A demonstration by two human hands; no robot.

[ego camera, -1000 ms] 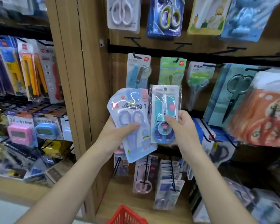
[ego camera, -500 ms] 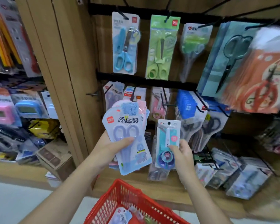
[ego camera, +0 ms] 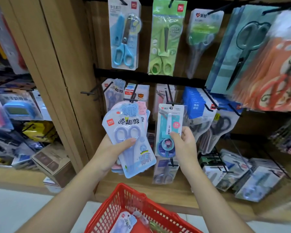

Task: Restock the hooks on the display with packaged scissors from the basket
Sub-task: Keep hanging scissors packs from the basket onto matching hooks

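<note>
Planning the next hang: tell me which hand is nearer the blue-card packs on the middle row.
Right. The right hand sits just below-left of the blue-card packs; the left hand is farther left.
</note>
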